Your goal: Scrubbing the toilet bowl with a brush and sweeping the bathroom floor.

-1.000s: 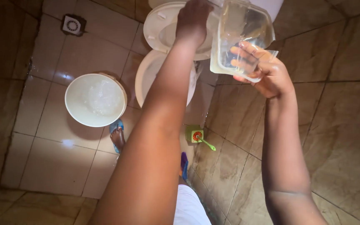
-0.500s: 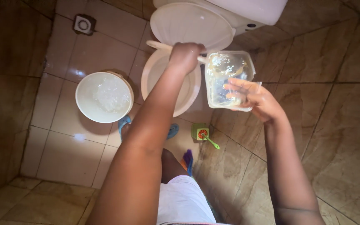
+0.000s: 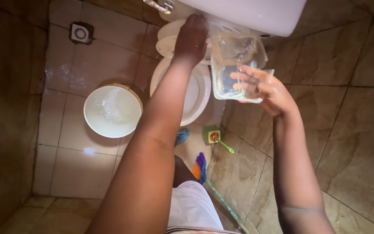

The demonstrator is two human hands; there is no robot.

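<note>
My right hand (image 3: 260,89) holds a clear plastic jug (image 3: 234,65) from below, fingers spread under its base, over the right side of the white toilet bowl (image 3: 198,93). My left hand (image 3: 191,39) is stretched forward and grips the jug's far upper edge near the raised toilet lid (image 3: 166,39). The jug looks tilted and holds a little water. The white cistern (image 3: 247,13) sits just behind both hands.
A white bucket (image 3: 111,110) of water stands on the tiled floor left of the toilet. A green toilet-brush holder (image 3: 213,135) and a broom with a purple and orange head (image 3: 201,167) lie by the right wall. A floor drain (image 3: 81,32) is at the back left.
The view has shifted so the toilet and cistern sit closer. Both hands with the jug have moved up toward the cistern, my left hand now over the raised lid.
</note>
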